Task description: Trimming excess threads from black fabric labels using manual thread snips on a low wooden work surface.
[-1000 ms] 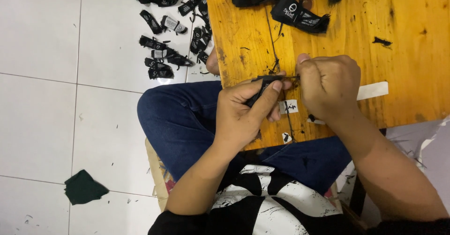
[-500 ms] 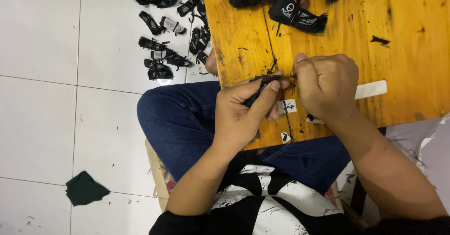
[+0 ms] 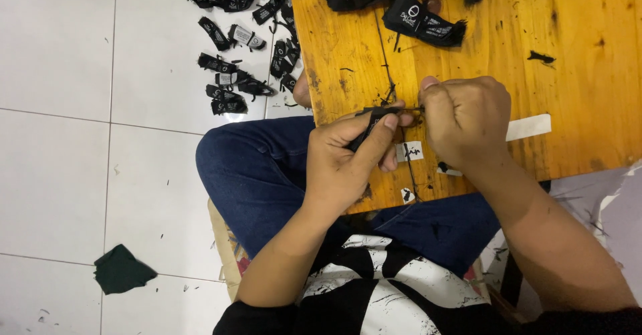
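Since a second ago the left hand and right hand have edged slightly up the worktop toward the pile of black labels. The left thumb now lies further along the small black piece, its grip closer to the right hand's fingertips.

Table: scuffed varnished wood. Labels: black woven cloth. Floor: glossy white tile.
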